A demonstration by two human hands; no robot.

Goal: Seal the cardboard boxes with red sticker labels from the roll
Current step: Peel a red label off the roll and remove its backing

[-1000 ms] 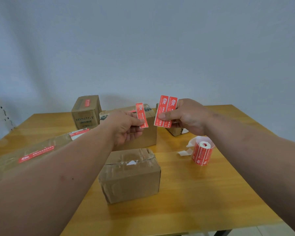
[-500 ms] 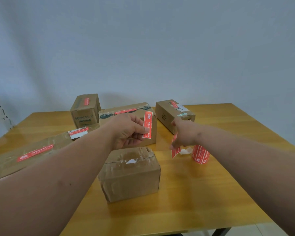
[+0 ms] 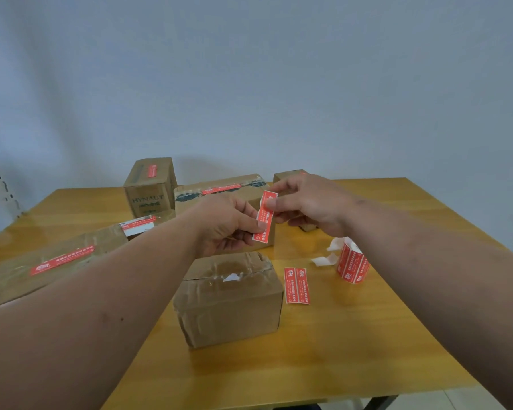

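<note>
A single red sticker label (image 3: 265, 216) is held upright above the table between both hands. My left hand (image 3: 225, 226) pinches its lower end and my right hand (image 3: 311, 202) pinches its upper end. Below them a small cardboard box (image 3: 231, 303) with torn tape on top stands near the table's middle. A loose strip of two red labels (image 3: 296, 286) lies flat on the table to the right of that box. The red label roll (image 3: 353, 263) stands further right, with white backing paper trailing from it.
Four other cardboard boxes stand behind and to the left: a flat long one (image 3: 54, 267) with a red label, an upright one (image 3: 150, 186), a wide one (image 3: 219, 192), and one mostly hidden behind my right hand. The wooden table (image 3: 338, 350) ends at the bottom right.
My right hand laid the two-label strip on the table beside the near box, then rose to the single label in my left hand. Both hands now pinch that label.
</note>
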